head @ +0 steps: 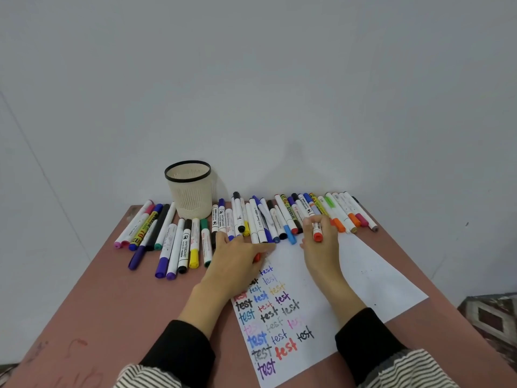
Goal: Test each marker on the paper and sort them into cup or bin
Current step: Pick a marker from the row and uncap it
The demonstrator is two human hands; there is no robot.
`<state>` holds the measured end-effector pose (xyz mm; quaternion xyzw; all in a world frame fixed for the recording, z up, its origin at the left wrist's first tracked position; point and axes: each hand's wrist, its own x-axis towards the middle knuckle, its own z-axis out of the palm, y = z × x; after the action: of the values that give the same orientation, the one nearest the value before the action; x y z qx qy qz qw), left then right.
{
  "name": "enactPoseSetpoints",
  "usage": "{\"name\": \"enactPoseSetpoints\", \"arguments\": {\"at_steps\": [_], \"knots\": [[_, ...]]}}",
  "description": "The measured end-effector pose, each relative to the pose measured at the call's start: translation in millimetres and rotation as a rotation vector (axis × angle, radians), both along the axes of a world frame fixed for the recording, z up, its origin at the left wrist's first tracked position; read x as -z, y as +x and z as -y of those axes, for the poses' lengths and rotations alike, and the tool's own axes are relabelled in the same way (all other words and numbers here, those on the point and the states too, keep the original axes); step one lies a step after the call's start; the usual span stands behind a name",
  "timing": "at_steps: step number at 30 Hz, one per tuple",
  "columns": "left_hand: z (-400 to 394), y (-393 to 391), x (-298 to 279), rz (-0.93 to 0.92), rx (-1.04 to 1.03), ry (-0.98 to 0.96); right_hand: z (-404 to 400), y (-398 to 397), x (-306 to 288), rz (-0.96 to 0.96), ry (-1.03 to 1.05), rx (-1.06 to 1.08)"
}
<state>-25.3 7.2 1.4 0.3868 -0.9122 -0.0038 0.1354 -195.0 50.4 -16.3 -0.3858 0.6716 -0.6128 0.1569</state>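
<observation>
A white paper [363, 278] covered with coloured "test" words lies on the brown table [117, 309]. My right hand [321, 247] grips a white marker with a red-orange cap [317, 233], cap end toward me, just above the paper's far edge. My left hand [237, 259] lies on the paper's top left corner, its fingers reaching the marker row. A red marker end [256, 257] peeks out under its thumb; whether it is gripped is hidden. A cream mesh cup [190, 191] with a black rim stands at the back. No bin is in view.
Several markers lie in a row [279, 219] along the table's far edge against the grey wall, from the cup to the right corner. A second group of markers [167, 242] lies left of and in front of the cup. Patterned floor [492, 320] shows lower right.
</observation>
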Motion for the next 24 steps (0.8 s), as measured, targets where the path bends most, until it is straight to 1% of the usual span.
{"name": "enactPoseSetpoints", "arguments": {"at_steps": [7, 10, 13, 17, 22, 24], "knots": [[-2.4, -0.9, 0.9, 0.011, -0.026, 0.03, -10.2, -12.0, 4.1, -0.035, 0.014, -0.004], [-3.0, 0.5, 0.8, -0.012, -0.033, 0.047, -15.6, -16.6, 3.6, -0.062, 0.056, -0.023], [-3.0, 2.4, 1.1, -0.05, -0.033, 0.049, -19.1, -17.0, -0.4, -0.082, 0.088, -0.064], [-1.2, 5.9, 4.8, -0.071, -0.026, -0.003, -15.8, -9.2, -11.8, -0.069, 0.034, -0.157], [1.7, 10.0, 4.6, -0.089, -0.001, -0.055, -1.4, 0.3, -13.1, -0.212, 0.133, -0.216], [1.2, 9.7, 3.7, -0.088, 0.029, -0.059, -0.1, 3.2, -14.3, -0.25, 0.126, -0.212]]}}
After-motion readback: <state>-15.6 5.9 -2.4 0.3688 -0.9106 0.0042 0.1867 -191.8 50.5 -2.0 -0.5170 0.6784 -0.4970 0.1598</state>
